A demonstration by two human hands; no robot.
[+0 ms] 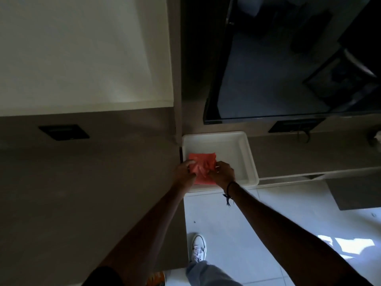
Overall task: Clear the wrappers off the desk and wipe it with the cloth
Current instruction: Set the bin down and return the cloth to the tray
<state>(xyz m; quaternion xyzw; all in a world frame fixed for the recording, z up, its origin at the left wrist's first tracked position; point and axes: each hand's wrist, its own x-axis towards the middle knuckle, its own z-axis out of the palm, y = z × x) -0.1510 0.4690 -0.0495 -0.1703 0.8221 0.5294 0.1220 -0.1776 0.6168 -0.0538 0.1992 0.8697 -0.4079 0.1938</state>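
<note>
Head view, centre frame: I've got both hands on the crumpled salmon-red cloth (203,168) lying in the shallow white plastic tray (245,153), left hand (184,171) and right hand (223,174) each pinched closed on it. Risk: the tray overhangs the brown counter (82,182), so a tug may tip it.

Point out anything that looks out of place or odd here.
Nothing looks damaged or spilled. The white tray overhangs the desk edge slightly, and both hands bunch the red cloth inside it.
</note>
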